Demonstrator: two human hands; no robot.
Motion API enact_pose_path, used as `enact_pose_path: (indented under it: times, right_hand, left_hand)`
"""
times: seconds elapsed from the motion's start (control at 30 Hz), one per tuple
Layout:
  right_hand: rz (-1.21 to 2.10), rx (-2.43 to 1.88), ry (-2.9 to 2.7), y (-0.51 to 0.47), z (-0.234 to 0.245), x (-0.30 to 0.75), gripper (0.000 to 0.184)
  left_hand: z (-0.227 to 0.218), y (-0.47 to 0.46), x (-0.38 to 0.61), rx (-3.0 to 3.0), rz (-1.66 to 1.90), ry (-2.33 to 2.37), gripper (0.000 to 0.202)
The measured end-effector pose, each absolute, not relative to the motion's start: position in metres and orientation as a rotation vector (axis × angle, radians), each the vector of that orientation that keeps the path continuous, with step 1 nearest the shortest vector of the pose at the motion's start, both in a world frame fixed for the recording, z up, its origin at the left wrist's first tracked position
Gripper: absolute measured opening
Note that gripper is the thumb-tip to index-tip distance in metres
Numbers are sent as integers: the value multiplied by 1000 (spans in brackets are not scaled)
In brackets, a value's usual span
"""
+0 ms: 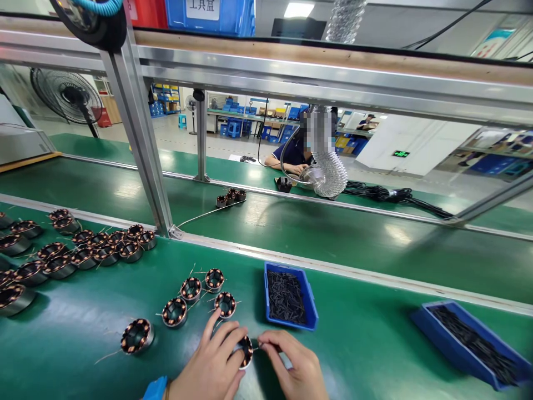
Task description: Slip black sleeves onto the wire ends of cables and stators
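My left hand (211, 361) is shut around a copper-wound motor stator (245, 351), holding it on edge just above the green belt (83, 366). My right hand (292, 362) comes in from the other side, its fingertips pinched on a thin lead at the stator's rim. The pinched piece is too small to show in detail. Several similar stators with loose wire leads lie to the left, the closest being one (225, 305) just beyond my left hand. A blue tray (311, 311) of short black sleeves sits just beyond my right hand.
A second blue tray (453, 350) of black sleeves lies tilted at the right. Many stators crowd the belt's left end (58, 250). An aluminium frame (137, 139) crosses behind, and beyond it a person (291, 158) works at a second belt beside silver ducting (331, 172).
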State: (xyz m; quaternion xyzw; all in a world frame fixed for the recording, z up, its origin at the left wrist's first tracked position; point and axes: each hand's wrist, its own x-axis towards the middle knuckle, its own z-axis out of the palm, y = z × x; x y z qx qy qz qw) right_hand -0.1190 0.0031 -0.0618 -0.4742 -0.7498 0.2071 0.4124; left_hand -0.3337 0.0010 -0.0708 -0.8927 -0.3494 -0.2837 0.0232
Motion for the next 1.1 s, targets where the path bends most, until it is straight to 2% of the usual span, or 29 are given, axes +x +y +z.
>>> enact_pose_path:
  times: [0.53,0.8,0.93,1.1]
  right_hand:
    - [488,-1105,-1870,5,-51,-129,18]
    - [572,-1253,-1768,1,-62,-123,23]
    - [772,-1305,-1644,-5,-73,-115,27]
    - [814,-1112,-1739,-15,-77,-124,14]
  left_hand:
    - [-67,-1,-335,-2774,-857,-1072,14]
    - [-65,-1,-335,-2772,-832,-1105,13]
    - [-66,-1,-334,-2772,-835,-1106,13]
    - [-66,-2,-333,-2745,-868,-1135,12]
